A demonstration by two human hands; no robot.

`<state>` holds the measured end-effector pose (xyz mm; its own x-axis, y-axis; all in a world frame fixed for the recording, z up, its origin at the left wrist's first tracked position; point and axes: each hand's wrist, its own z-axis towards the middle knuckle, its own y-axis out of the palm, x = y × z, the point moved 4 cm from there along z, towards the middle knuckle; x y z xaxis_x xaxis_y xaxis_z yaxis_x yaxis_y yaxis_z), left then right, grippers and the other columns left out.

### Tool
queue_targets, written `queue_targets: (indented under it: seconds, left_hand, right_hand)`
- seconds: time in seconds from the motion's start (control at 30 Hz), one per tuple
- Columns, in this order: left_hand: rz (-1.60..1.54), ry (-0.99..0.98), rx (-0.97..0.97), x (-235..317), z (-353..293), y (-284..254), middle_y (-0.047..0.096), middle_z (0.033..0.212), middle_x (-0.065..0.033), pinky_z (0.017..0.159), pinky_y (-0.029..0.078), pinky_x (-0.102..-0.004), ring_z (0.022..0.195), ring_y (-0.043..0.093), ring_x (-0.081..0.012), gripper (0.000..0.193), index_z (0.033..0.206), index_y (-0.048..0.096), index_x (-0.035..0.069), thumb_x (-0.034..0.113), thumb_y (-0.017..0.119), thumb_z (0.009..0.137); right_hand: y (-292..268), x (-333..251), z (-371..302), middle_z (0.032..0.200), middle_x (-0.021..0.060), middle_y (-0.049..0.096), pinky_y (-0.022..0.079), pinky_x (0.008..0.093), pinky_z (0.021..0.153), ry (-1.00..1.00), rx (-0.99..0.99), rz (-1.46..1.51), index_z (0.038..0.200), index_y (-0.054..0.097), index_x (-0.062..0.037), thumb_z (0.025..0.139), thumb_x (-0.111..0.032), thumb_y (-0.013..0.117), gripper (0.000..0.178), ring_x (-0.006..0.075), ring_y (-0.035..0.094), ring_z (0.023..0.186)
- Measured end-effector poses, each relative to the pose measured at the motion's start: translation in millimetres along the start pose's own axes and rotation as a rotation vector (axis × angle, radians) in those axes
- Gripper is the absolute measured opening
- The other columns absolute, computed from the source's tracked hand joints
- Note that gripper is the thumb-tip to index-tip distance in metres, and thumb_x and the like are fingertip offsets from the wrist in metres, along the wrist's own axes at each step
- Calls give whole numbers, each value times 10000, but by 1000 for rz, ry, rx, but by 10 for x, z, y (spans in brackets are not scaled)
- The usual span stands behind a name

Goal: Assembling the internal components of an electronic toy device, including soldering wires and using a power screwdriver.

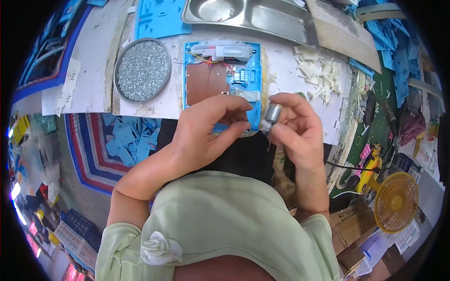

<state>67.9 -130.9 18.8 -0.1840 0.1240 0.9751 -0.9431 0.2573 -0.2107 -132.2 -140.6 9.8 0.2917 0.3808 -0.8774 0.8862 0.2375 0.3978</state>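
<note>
While pinching silver cylinder [273, 113] in right hand [301, 129], holding long axis roughly near-to-far, just beside near-right corner of blue casing [256, 77]. Curling left hand [202, 127] loosely open over casing's near-left part.

Right fingers [286, 135] pinch silver cylinder [273, 114]; left fingers [230, 104] above blue casing [255, 75].

On the white worktable [149, 108] that I view remotely from above lie a round dish [116, 77] filled with small silvery parts [143, 70], a flat blue panel [161, 21] behind it, an open blue casing [256, 80] at centre, a compartmented metal tray [276, 24] at the rear, and, to the right, scattered white plastic pieces [323, 75].
</note>
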Motion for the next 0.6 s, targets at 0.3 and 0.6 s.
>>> queue_targets:
  seconds: [0.3,0.6]
  left_hand:
    - [-58,-4,-21,-62,-67,4,695,1064,-103,859,583,-299,964,703,-146,327,1197,591,-16,-46,733,903]
    - [-48,146,76,-62,-38,-1,712,967,-119,745,599,-331,851,736,-219,291,1116,649,11,-42,764,854]
  right_hand:
    - [68,139,123,856,0,613,425,200,599,131,-154,64,1360,563,23,942,-53,719,452,40,546,707]
    - [168,-63,71,861,1,642,491,229,628,-437,-57,-769,1316,599,-10,874,-37,792,484,53,585,725]
